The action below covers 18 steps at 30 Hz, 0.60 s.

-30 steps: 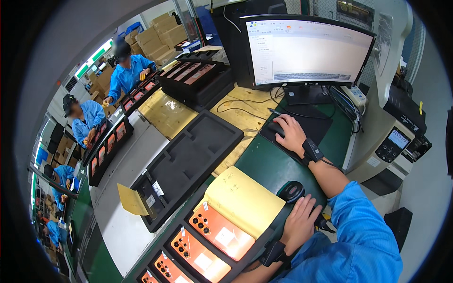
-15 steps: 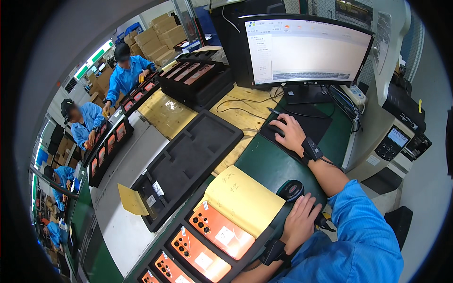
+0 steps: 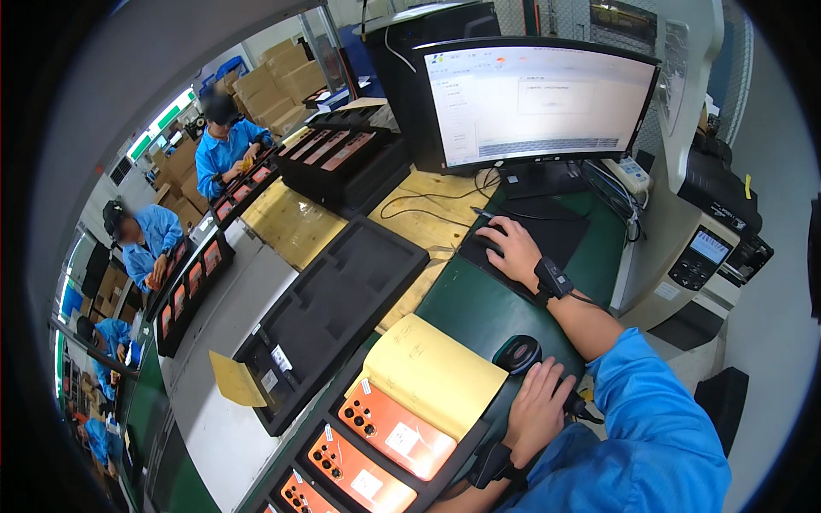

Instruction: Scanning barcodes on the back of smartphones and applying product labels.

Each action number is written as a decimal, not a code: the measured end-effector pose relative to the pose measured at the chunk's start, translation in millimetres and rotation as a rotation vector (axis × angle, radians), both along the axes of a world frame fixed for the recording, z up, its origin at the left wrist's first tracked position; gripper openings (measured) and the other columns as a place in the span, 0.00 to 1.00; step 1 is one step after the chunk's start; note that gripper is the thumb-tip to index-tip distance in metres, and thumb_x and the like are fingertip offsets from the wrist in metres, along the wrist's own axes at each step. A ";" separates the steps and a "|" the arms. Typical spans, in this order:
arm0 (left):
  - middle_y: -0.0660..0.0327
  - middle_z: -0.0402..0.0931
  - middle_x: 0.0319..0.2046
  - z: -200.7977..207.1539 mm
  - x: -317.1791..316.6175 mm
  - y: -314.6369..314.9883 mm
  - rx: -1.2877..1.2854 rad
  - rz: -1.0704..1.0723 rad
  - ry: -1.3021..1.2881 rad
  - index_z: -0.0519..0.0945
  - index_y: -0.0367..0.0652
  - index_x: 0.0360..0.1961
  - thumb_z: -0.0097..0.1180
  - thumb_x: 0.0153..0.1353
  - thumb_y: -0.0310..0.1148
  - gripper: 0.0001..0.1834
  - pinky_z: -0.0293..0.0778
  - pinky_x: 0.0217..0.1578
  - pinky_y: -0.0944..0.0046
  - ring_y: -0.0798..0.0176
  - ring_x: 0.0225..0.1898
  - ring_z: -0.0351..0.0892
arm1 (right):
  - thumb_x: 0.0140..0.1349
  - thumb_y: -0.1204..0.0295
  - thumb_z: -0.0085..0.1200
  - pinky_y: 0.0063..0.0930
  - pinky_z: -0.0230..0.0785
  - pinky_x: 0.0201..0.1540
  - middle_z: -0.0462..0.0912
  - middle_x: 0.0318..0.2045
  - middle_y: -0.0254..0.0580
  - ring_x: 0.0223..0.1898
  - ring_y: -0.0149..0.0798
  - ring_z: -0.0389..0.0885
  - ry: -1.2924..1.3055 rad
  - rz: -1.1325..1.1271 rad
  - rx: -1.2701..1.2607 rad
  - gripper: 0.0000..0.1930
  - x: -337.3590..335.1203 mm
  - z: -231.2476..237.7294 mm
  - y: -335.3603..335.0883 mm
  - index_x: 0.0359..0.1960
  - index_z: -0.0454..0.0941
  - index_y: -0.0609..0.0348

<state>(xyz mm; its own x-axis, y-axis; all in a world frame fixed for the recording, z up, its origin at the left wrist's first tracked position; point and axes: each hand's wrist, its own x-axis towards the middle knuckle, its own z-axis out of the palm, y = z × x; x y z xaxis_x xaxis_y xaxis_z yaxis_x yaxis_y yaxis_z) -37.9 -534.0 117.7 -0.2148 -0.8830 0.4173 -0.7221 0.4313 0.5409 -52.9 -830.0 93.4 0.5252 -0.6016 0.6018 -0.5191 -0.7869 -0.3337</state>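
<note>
Now right hand [image 3: 513, 250] lying flat and open on black keyboard [image 3: 534, 241], left hand [image 3: 537, 409] resting open beside black scanner [image 3: 516, 353], holding nothing.

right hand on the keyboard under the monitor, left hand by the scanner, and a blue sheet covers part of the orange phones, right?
Not quite: in the head view the sheet over the orange phones is yellow, not blue. The right hand is on the keyboard and the left hand by the scanner.

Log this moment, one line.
right hand: on mouse | left hand: flat on green mat, beside scanner | monitor: lit
</note>
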 end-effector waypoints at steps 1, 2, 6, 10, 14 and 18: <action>0.53 0.72 0.55 0.8 0.4 -0.5 0.003 0.005 0.000 0.79 0.45 0.52 0.60 0.44 0.22 0.28 0.57 0.69 0.48 0.49 0.65 0.66 | 0.56 0.70 0.61 0.46 0.69 0.57 0.73 0.54 0.43 0.57 0.51 0.72 -0.006 0.003 -0.004 0.20 0.0 -0.2 -1.1 0.53 0.78 0.47; 0.53 0.72 0.55 0.5 0.2 -0.4 0.000 -0.001 0.001 0.79 0.45 0.52 0.60 0.44 0.22 0.28 0.57 0.69 0.48 0.49 0.65 0.66 | 0.56 0.70 0.61 0.46 0.69 0.57 0.73 0.54 0.43 0.57 0.51 0.72 -0.006 -0.004 -0.007 0.20 -0.4 -0.2 -0.9 0.53 0.78 0.47; 0.53 0.72 0.54 1.3 -1.3 0.5 0.004 0.001 -0.012 0.80 0.45 0.51 0.60 0.44 0.22 0.28 0.57 0.69 0.47 0.49 0.65 0.66 | 0.56 0.70 0.61 0.46 0.70 0.57 0.73 0.54 0.43 0.57 0.51 0.72 -0.007 -0.006 -0.011 0.20 -2.6 0.4 -0.2 0.52 0.78 0.47; 0.53 0.72 0.54 0.6 -6.2 4.0 0.005 -0.002 -0.011 0.80 0.45 0.51 0.60 0.44 0.22 0.28 0.57 0.68 0.47 0.48 0.65 0.66 | 0.56 0.71 0.61 0.46 0.70 0.57 0.72 0.54 0.43 0.57 0.52 0.72 -0.005 -0.013 -0.005 0.20 -7.9 1.7 5.6 0.52 0.78 0.48; 0.53 0.72 0.55 -3.8 -4.1 5.0 0.017 0.030 -0.008 0.80 0.45 0.51 0.60 0.43 0.22 0.28 0.57 0.69 0.46 0.48 0.66 0.65 | 0.54 0.71 0.61 0.46 0.71 0.56 0.72 0.54 0.44 0.56 0.53 0.73 -0.024 0.018 -0.013 0.20 0.0 -7.9 4.5 0.51 0.78 0.47; 0.49 0.71 0.57 -6.2 -4.5 -0.2 -0.024 0.001 0.003 0.78 0.40 0.54 0.60 0.43 0.25 0.30 0.54 0.71 0.45 0.44 0.67 0.63 | 0.49 0.72 0.60 0.49 0.70 0.57 0.77 0.52 0.53 0.53 0.57 0.75 -0.051 0.082 -0.253 0.18 -1.5 18.6 1.2 0.45 0.79 0.55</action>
